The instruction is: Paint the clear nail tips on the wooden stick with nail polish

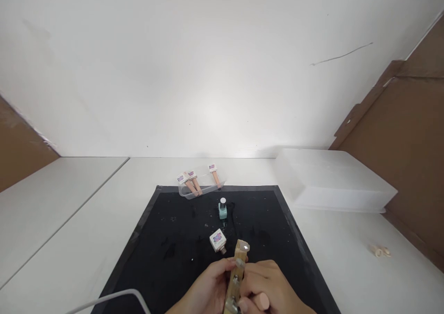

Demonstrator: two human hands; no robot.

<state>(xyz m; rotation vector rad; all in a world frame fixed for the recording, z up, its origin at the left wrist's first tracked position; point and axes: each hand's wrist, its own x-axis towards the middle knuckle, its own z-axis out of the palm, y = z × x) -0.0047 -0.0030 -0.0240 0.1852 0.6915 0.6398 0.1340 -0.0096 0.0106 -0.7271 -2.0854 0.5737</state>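
Note:
My left hand (212,284) is closed around a narrow wooden strip (241,245) that carries several clear, glossy nail-like pieces along its top. Against the strip's right side is my right hand (268,284), its fingers curled round a pale pink cylindrical cap (261,301), whose far end is hidden. Just beyond my hands lies a white square nail polish bottle (218,240) with a colourful label, tipped over at an angle with its neck bare. Farther back, a teal nail polish bottle (222,211) with a silvery-white cap stands upright on the black mat (187,230).
A clear plastic tray (204,189) at the mat's far edge holds several white bottles with pink caps (196,183). A white foam-like block (342,180) stands at the back right. Small beige rings (379,251) lie at right. A white cable (118,293) curves across the lower left.

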